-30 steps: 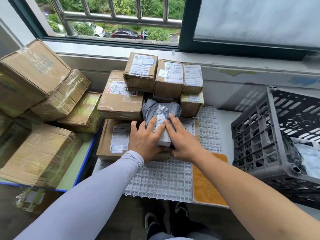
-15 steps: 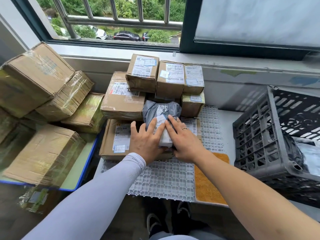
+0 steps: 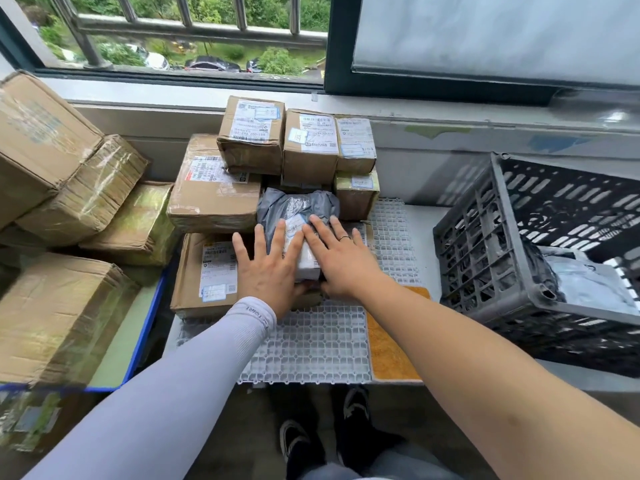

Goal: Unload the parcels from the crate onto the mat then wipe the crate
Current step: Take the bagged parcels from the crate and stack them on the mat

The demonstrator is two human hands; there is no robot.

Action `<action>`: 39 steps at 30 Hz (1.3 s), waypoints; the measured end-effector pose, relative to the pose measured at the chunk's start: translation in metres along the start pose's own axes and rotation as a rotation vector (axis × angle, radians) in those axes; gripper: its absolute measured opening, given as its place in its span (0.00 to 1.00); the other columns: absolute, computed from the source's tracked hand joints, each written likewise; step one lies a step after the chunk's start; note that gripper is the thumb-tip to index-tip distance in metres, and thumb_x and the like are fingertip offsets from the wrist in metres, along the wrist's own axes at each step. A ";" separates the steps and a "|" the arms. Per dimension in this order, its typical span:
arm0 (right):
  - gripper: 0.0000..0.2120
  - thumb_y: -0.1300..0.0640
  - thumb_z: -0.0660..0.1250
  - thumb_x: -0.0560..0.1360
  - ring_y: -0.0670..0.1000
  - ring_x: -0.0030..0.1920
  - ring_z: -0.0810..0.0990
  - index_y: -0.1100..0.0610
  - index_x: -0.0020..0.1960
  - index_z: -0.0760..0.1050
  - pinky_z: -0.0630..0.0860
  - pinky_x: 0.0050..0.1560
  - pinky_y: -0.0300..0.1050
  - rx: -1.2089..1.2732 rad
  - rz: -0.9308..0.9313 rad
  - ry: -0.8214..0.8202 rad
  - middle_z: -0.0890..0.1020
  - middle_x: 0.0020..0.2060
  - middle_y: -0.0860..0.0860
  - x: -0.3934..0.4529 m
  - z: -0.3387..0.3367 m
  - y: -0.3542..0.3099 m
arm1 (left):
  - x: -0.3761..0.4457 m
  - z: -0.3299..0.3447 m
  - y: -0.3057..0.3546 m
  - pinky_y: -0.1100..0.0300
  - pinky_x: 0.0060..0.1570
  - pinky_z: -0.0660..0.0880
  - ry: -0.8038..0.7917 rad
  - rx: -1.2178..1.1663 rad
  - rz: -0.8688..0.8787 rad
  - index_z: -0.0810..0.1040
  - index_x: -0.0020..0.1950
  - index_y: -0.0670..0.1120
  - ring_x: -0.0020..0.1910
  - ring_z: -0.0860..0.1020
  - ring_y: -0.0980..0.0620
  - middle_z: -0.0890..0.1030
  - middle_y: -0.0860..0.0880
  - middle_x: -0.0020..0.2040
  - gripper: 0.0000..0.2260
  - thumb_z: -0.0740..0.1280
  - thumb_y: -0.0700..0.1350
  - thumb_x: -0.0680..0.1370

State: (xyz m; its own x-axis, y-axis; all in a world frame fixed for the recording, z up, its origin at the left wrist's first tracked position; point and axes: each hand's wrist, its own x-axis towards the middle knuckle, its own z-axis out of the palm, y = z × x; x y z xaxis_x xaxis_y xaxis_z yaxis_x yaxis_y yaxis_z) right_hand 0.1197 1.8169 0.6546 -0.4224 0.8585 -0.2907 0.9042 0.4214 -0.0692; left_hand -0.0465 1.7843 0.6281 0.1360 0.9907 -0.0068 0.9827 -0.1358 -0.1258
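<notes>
While cardboard parcels [image 3: 214, 188] stand stacked on the white grid mat [image 3: 318, 344] under a window, a person's left hand [image 3: 268, 268] and right hand [image 3: 341, 259] lie flat, fingers spread, on either side of a grey bag [image 3: 294, 209] resting on a flat box [image 3: 204, 271]. Neither hand grips it. To the right, well apart, the dark crate [image 3: 519, 244] sits tilted on the table, another grey bag [image 3: 585, 282] inside.
</notes>
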 end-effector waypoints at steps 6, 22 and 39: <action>0.55 0.34 0.71 0.74 0.56 0.83 0.39 0.49 0.84 0.36 0.47 0.80 0.68 -0.042 -0.080 0.051 0.39 0.83 0.49 -0.004 -0.014 0.005 | -0.011 -0.020 0.001 0.25 0.72 0.40 -0.014 0.036 -0.018 0.40 0.84 0.54 0.83 0.44 0.38 0.42 0.46 0.85 0.44 0.55 0.73 0.78; 0.41 0.34 0.55 0.82 0.54 0.83 0.43 0.51 0.85 0.40 0.48 0.81 0.63 -0.022 -0.008 0.309 0.46 0.84 0.50 -0.085 -0.115 0.168 | 0.045 -0.143 0.169 0.27 0.74 0.38 0.284 -0.167 0.043 0.44 0.85 0.55 0.84 0.48 0.43 0.49 0.49 0.85 0.39 0.55 0.66 0.78; 0.40 0.31 0.51 0.81 0.52 0.83 0.44 0.48 0.85 0.41 0.49 0.81 0.62 0.048 0.276 0.199 0.47 0.84 0.48 -0.197 -0.062 0.385 | 0.098 -0.154 0.402 0.33 0.77 0.34 0.212 -0.120 0.394 0.46 0.85 0.48 0.84 0.50 0.44 0.51 0.47 0.85 0.41 0.57 0.65 0.79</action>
State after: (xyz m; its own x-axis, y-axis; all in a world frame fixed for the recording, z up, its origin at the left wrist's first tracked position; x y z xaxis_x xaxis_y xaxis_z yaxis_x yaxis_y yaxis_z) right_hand 0.5472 1.8285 0.7445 -0.1616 0.9804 -0.1130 0.9860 0.1556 -0.0598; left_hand 0.3810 1.8255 0.7297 0.5122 0.8412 0.1732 0.8570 -0.5139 -0.0385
